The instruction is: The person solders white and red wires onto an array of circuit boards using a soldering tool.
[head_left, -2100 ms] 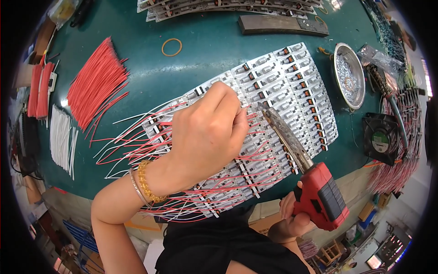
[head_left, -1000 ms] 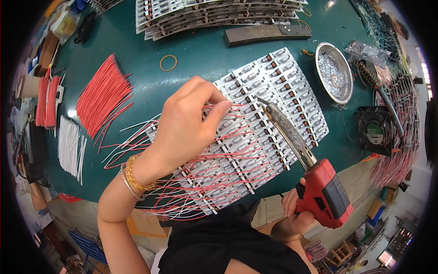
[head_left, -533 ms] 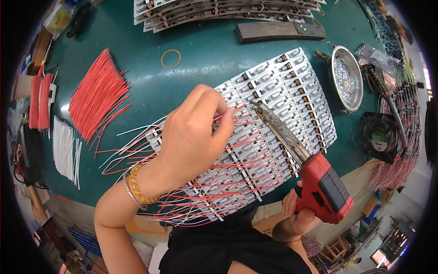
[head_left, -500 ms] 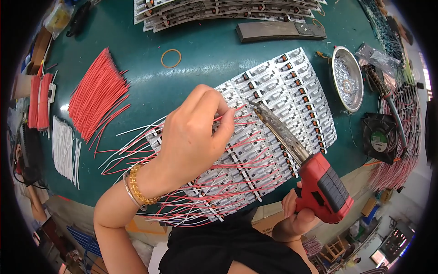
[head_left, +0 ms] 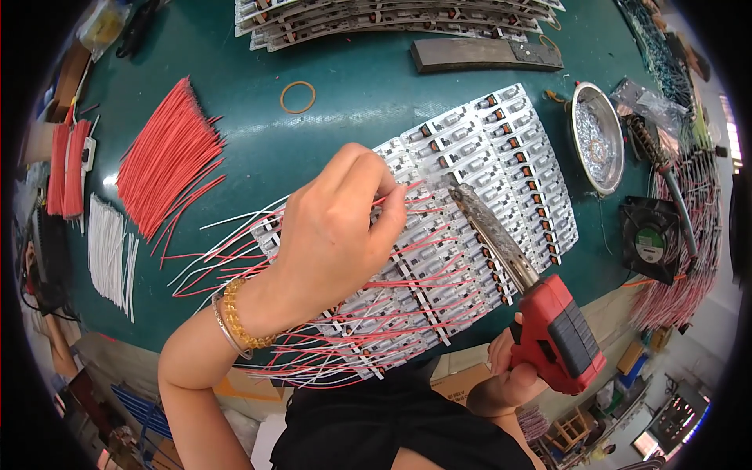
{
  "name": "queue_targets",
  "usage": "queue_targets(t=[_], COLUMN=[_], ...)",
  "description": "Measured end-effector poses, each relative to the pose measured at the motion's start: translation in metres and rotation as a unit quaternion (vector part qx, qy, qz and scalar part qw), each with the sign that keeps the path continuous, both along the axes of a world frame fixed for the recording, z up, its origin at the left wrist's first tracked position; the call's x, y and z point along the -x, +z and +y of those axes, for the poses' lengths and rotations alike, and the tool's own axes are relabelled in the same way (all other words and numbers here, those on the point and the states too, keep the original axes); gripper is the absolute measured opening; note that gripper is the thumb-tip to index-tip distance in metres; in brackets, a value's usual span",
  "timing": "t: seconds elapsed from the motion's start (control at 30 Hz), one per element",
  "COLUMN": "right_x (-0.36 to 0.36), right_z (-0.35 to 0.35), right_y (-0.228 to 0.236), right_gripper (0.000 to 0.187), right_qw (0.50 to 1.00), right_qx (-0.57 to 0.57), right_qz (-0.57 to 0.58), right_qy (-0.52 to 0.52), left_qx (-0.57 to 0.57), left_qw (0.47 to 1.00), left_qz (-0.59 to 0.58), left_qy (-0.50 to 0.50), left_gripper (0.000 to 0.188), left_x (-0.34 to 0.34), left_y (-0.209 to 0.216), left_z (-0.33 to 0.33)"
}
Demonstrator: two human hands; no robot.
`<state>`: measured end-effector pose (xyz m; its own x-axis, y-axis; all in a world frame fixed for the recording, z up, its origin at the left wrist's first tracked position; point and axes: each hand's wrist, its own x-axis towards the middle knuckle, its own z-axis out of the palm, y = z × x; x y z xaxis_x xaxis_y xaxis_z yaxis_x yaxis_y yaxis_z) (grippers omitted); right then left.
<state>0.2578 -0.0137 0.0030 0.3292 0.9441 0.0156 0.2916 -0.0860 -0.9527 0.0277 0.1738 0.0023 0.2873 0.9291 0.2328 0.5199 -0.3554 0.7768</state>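
Our left hand (head_left: 337, 227) pinches a red wire (head_left: 415, 186) above the circuit-board panel (head_left: 513, 160), which lies near the middle of the green table (head_left: 227, 51). Our right hand (head_left: 513, 374) grips a red-handled soldering iron (head_left: 558, 333), its tip just right of the wire. A pile of cut red wires (head_left: 168, 160) lies left, a metal bowl (head_left: 576, 141) right.

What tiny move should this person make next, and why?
I'd probably ease the soldering iron slightly left, toward the end of the red wire: the left grip pinches that wire over the board panel, while the iron, in the right grip, appears to point just right of it.
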Motion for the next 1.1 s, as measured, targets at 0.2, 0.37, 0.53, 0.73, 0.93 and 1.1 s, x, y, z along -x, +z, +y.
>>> queue_targets(t=[0.2,0.37,0.53,0.73,0.93,1.1], right_x=[0.010,0.004,0.014,0.024,0.026,0.024], right_z=[0.004,0.001,0.016,0.031,0.037,0.040], right_y=[0.003,-0.005,0.005,0.014,0.015,0.015], right_gripper=[0.090,0.092,0.094,0.095,0.095,0.093], right_qw=[0.998,1.000,0.995,0.994,0.996,0.997], right_qx=[0.041,-0.020,-0.045,-0.049,-0.035,-0.014], right_qz=[-0.030,-0.011,0.087,0.091,0.084,0.079], right_qy=[-0.039,-0.017,-0.017,-0.029,0.006,0.017], left_qx=[0.000,-0.002,0.012,-0.084,-0.094,-0.080], left_qw=[1.000,1.000,1.000,0.994,0.990,0.992], left_qz=[0.011,0.009,-0.013,0.057,0.108,0.088], left_qy=[0.004,0.001,0.010,0.049,0.017,0.038], left_gripper=[0.013,0.013,0.013,0.016,0.008,0.008], left_x=[0.001,0.001,-0.002,-0.008,-0.005,-0.007], left_y=[0.000,0.000,0.004,-0.007,-0.004,-0.005], left_z=[0.000,0.000,0.001,0.004,0.008,0.008])
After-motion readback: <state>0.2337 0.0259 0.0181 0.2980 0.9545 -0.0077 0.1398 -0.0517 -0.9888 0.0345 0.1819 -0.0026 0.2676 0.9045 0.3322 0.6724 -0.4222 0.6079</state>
